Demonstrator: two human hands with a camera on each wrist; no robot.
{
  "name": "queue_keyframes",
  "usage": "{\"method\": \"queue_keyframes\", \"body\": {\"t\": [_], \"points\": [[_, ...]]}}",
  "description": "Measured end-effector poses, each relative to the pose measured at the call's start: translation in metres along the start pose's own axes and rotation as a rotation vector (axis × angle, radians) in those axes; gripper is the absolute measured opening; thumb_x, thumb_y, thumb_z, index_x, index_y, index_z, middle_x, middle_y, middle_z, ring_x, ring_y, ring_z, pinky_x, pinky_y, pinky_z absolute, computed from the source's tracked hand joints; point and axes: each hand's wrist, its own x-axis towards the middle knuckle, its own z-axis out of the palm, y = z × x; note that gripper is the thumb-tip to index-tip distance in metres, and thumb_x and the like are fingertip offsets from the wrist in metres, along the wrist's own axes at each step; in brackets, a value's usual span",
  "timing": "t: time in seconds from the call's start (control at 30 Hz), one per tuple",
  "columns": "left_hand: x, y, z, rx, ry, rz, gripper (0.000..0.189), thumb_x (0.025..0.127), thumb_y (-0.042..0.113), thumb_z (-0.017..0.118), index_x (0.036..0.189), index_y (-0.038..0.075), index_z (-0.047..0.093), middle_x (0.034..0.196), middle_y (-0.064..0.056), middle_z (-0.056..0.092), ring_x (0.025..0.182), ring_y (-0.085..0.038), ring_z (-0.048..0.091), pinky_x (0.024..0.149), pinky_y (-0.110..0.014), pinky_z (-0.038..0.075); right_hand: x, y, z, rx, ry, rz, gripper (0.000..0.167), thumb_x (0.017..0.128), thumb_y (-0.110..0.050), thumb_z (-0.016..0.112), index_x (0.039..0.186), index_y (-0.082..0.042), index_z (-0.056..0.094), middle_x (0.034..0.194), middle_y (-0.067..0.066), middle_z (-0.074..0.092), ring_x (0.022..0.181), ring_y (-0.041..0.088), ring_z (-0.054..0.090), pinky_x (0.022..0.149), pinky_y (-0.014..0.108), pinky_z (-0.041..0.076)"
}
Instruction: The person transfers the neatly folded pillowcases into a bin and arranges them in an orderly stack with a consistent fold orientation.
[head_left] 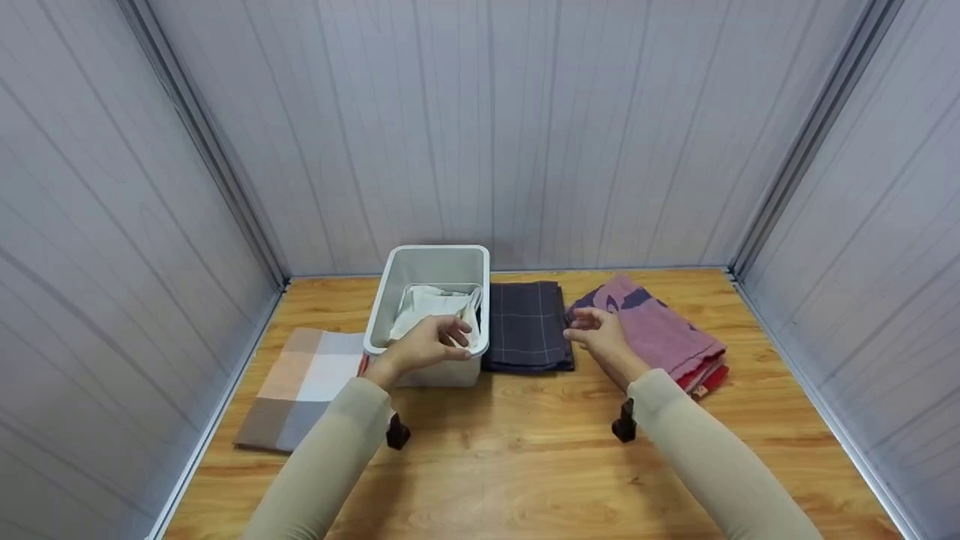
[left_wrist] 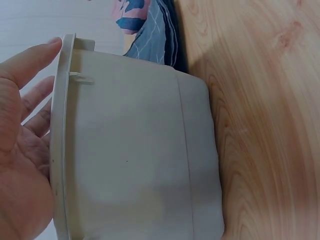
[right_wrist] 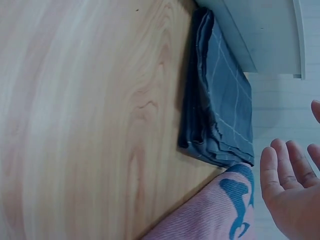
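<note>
A pale plastic bin (head_left: 439, 375) stands on the wooden table with folded white cloth (head_left: 429, 306) inside. My left hand (head_left: 429, 342) is over the bin's near rim with loosely bent fingers and holds nothing; in the left wrist view it is beside the rim, and contact is hard to tell. My right hand (head_left: 602, 339) hovers at the left edge of a pink and navy patterned cloth (head_left: 667, 330), its fingers relaxed and nothing in them. Between the hands lies a folded dark checked cloth (head_left: 529, 326), which touches or nearly touches the bin's right side.
An orange, white and grey checked cloth (head_left: 304, 390) lies flat left of the bin, partly behind it. Panelled walls (head_left: 525, 135) enclose the wooden table (head_left: 510, 465) at the back and both sides. A dark wrist mount (head_left: 624, 424) hangs below the right sleeve.
</note>
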Motion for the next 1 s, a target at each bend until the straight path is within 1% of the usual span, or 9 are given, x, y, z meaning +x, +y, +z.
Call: {"method": "queue_keyframes", "body": {"t": [0.07, 0.17, 0.3, 0.5, 0.6, 0.7, 0.83, 0.9, 1.0], "points": [[0.0, -0.001, 0.0, 0.014, -0.001, 0.005, 0.037, 0.089, 0.009, 0.086, 0.121, -0.004, 0.072, 0.106, -0.018, 0.078, 0.09, -0.014, 0.069, 0.083, -0.025, 0.056, -0.001, 0.004, 0.001, 0.016, -0.006, 0.011, 0.056, 0.099, -0.007, 0.077, 0.149, 0.007, 0.057, 0.136, 0.029, 0.067, 0.114, 0.021, 0.068, 0.103, 0.05, 0.06], [-0.001, -0.002, 0.001, 0.048, -0.005, 0.021, 0.031, 0.091, 0.011, 0.086, 0.117, -0.001, 0.074, 0.103, -0.014, 0.078, 0.088, -0.012, 0.066, 0.082, -0.025, 0.054, -0.003, 0.01, 0.003, 0.034, -0.006, 0.03, 0.056, 0.099, -0.008, 0.078, 0.149, 0.006, 0.057, 0.138, 0.028, 0.066, 0.115, 0.021, 0.068, 0.107, 0.053, 0.058], [-0.002, -0.004, 0.001, 0.102, -0.012, 0.045, 0.024, 0.093, 0.014, 0.083, 0.113, 0.002, 0.077, 0.102, -0.009, 0.077, 0.09, -0.01, 0.064, 0.086, -0.028, 0.053, -0.007, 0.017, 0.006, 0.029, -0.005, 0.038, 0.057, 0.099, -0.008, 0.077, 0.15, 0.008, 0.056, 0.138, 0.029, 0.065, 0.113, 0.019, 0.067, 0.105, 0.051, 0.059], [-0.002, -0.008, 0.003, 0.149, -0.02, 0.046, 0.014, 0.097, 0.016, 0.079, 0.108, 0.007, 0.079, 0.101, -0.004, 0.077, 0.092, -0.009, 0.063, 0.091, -0.032, 0.053, -0.009, 0.03, 0.011, 0.029, 0.019, 0.047, 0.057, 0.096, -0.004, 0.078, 0.147, 0.011, 0.057, 0.137, 0.032, 0.065, 0.113, 0.023, 0.068, 0.095, 0.042, 0.063], [-0.002, -0.008, 0.004, 0.161, -0.019, 0.049, 0.012, 0.098, 0.017, 0.078, 0.106, 0.008, 0.08, 0.099, -0.003, 0.077, 0.09, -0.009, 0.063, 0.089, -0.032, 0.053, -0.01, 0.036, 0.014, 0.031, 0.032, 0.048, 0.057, 0.095, -0.002, 0.078, 0.146, 0.013, 0.057, 0.135, 0.033, 0.065, 0.114, 0.027, 0.067, 0.088, 0.032, 0.062], [-0.003, -0.007, 0.005, 0.177, -0.01, 0.045, 0.012, 0.097, 0.019, 0.079, 0.105, 0.01, 0.08, 0.098, -0.001, 0.077, 0.089, -0.008, 0.062, 0.089, -0.034, 0.052, -0.012, 0.042, 0.016, 0.049, 0.028, 0.053, 0.058, 0.095, -0.001, 0.077, 0.146, 0.015, 0.055, 0.133, 0.033, 0.063, 0.099, 0.023, 0.068, 0.076, 0.029, 0.06], [-0.004, -0.006, 0.006, 0.193, 0.001, 0.034, 0.012, 0.097, 0.023, 0.079, 0.104, 0.013, 0.081, 0.098, 0.001, 0.077, 0.089, -0.008, 0.063, 0.089, -0.035, 0.052, -0.014, 0.049, 0.018, 0.059, 0.045, 0.054, 0.06, 0.094, -0.002, 0.078, 0.146, 0.015, 0.055, 0.134, 0.034, 0.061, 0.085, 0.013, 0.066, 0.068, 0.029, 0.059], [-0.005, -0.005, 0.006, 0.197, 0.003, 0.028, 0.012, 0.097, 0.024, 0.079, 0.104, 0.014, 0.082, 0.098, 0.001, 0.078, 0.09, -0.008, 0.064, 0.088, -0.034, 0.052, -0.015, 0.052, 0.02, 0.046, 0.068, 0.049, 0.059, 0.094, -0.003, 0.079, 0.146, 0.014, 0.056, 0.137, 0.035, 0.06, 0.093, 0.016, 0.068, 0.07, 0.027, 0.058], [-0.005, -0.005, 0.006, 0.198, 0.005, 0.025, 0.013, 0.097, 0.024, 0.079, 0.104, 0.014, 0.082, 0.099, 0.001, 0.078, 0.09, -0.008, 0.064, 0.089, -0.034, 0.053, -0.015, 0.056, 0.024, 0.036, 0.104, 0.047, 0.057, 0.094, -0.002, 0.079, 0.144, 0.014, 0.057, 0.139, 0.036, 0.06, 0.108, 0.029, 0.069, 0.075, 0.025, 0.056]]}}
